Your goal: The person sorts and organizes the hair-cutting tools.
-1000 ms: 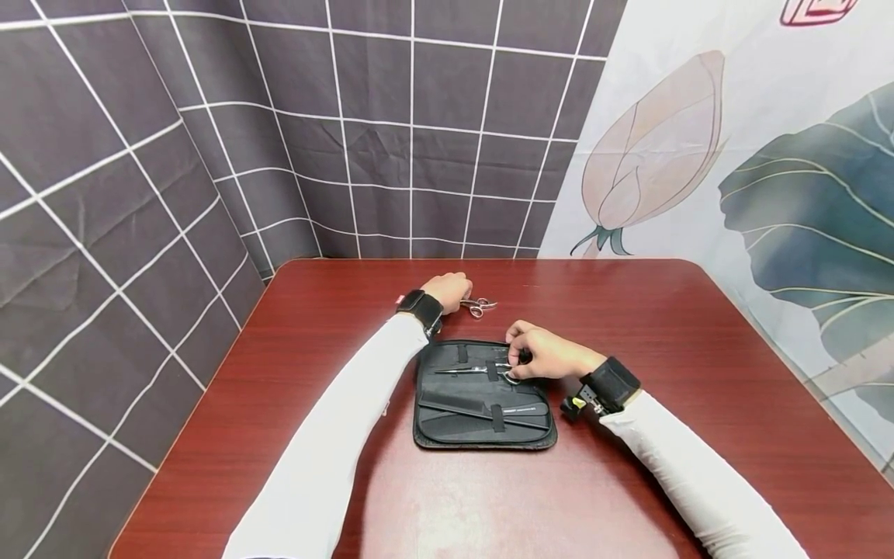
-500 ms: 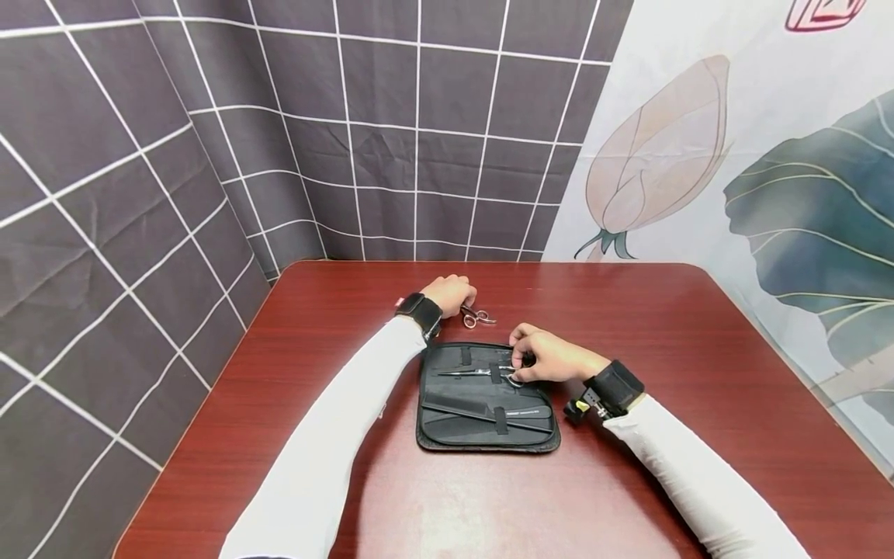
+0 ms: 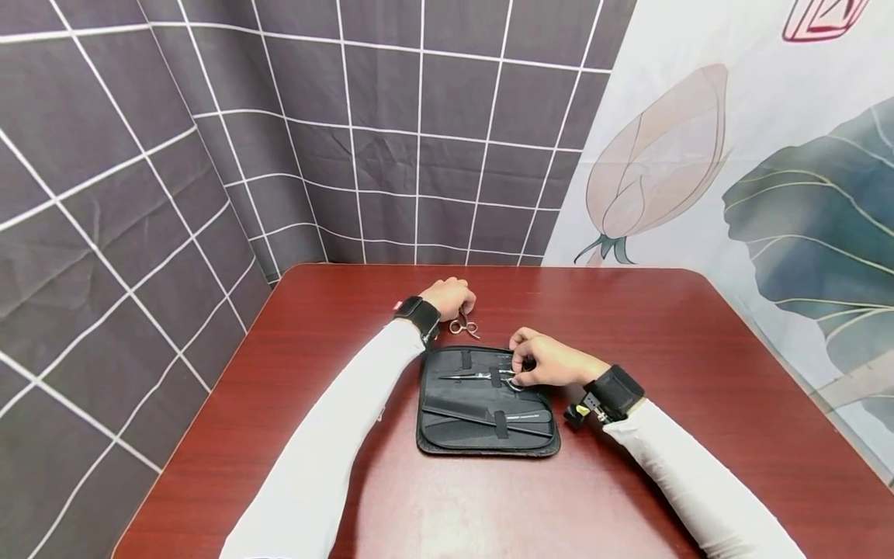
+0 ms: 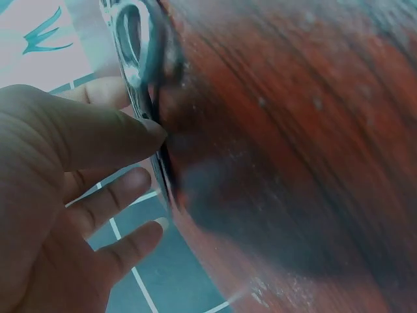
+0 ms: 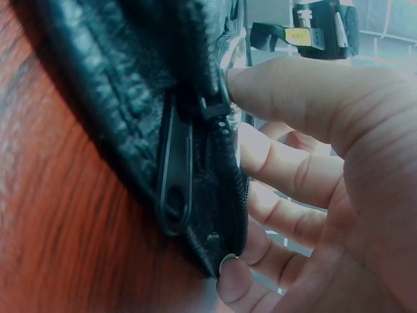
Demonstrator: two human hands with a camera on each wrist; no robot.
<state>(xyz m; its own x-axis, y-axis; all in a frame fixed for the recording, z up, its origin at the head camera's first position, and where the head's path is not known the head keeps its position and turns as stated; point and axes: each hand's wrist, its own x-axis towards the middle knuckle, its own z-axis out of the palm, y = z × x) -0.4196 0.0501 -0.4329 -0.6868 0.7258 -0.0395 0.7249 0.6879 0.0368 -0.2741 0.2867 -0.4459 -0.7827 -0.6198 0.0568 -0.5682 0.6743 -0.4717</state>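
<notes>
My left hand (image 3: pixel 448 299) pinches a pair of scissors (image 3: pixel 464 326) near the back of the table, its finger rings sticking out past the fingers. In the left wrist view the thumb (image 4: pixel 143 135) presses on the shank below a steel ring. A black zip case (image 3: pixel 482 451) lies flat and unfolded in front. Across it a second pair of scissors (image 3: pixel 464 377) sits under an elastic strap, points to the left. My right hand (image 3: pixel 552 361) pinches this pair at the handle rings, partly hidden by the fingers. Close up, a zip pull (image 5: pixel 174 169) hangs beside the right thumb.
Below the second scissors a black comb (image 3: pixel 454 407) is strapped into the case. A red-brown wooden table (image 3: pixel 628 310) bears everything. Behind it hang a grey gridded cloth (image 3: pixel 384 155) and a white floral cloth (image 3: pixel 684 233).
The scissors in my left hand have turned, their rings swinging from the right side of the fingers to nearer me. My right hand keeps its place at the case.
</notes>
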